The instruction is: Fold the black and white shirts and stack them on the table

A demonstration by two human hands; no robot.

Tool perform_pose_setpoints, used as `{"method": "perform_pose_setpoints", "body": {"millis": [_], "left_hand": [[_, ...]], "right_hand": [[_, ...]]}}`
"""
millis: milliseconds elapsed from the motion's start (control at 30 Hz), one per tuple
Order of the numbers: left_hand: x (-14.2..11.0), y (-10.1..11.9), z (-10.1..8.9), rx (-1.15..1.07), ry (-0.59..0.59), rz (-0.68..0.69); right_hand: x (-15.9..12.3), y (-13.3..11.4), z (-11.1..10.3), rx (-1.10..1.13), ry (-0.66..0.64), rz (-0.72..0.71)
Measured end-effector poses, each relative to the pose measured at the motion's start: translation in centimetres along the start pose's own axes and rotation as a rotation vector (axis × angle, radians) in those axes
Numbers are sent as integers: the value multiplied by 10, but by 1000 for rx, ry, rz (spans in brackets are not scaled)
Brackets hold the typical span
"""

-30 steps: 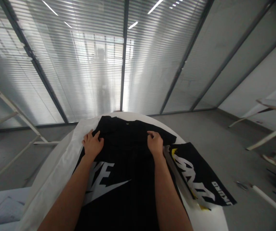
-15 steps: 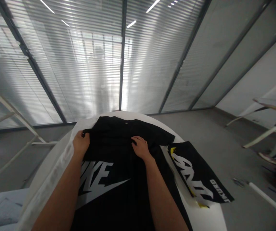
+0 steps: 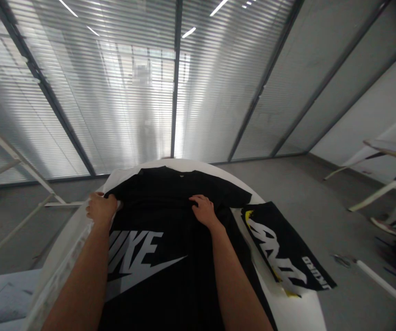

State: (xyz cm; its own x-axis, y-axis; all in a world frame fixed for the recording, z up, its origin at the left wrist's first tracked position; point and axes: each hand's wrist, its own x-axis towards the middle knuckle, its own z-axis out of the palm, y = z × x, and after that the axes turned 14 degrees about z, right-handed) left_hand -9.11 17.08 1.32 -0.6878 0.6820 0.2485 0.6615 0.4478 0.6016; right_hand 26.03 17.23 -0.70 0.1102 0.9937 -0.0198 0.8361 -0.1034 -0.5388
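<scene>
A person's left hand (image 3: 103,208) pinches the hem of a sleeve (image 3: 122,186) between thumb and fingers at the left side of a bench (image 3: 215,166), while the right hand (image 3: 203,211) rests palm down on the chest of the same black shirt (image 3: 180,220), fingers lightly bent; whether they nip any fabric, I cannot tell from here. The shirt lies along the bench, collar (image 3: 181,176) toward the far edge, pale lettering (image 3: 135,253) facing up across the front.

Straightening the sleeve looks like the step in hand, and it asks for two different touches: a light, outward pull at the hem, and steady, flat pressure on the chest so the body is not dragged along. Drawing the sleeve level with its opposite number (image 3: 235,195) would keep the shoulders even; tugging hard could skew the print.

Just beyond the right side of the shirt, a folded black garment (image 3: 296,243) with white and yellow print overhangs the bench edge, best left unbumped by the elbow. White papers (image 3: 9,299) lie at lower left, before a wall of blinds (image 3: 142,119).
</scene>
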Motion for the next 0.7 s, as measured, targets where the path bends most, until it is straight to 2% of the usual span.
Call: {"method": "perform_pose_setpoints", "body": {"millis": [100,300,467,700], "left_hand": [[1,-3,3,24,-49,68],[8,-10,6,-8,-115,37],[8,-10,8,56,-131,72],[-6,4,4,223,-130,288]], "right_hand": [[1,1,2,13,6,4],[1,2,3,23,15,-10],[1,1,3,14,13,12],[-1,-2,3,12,29,3]]}}
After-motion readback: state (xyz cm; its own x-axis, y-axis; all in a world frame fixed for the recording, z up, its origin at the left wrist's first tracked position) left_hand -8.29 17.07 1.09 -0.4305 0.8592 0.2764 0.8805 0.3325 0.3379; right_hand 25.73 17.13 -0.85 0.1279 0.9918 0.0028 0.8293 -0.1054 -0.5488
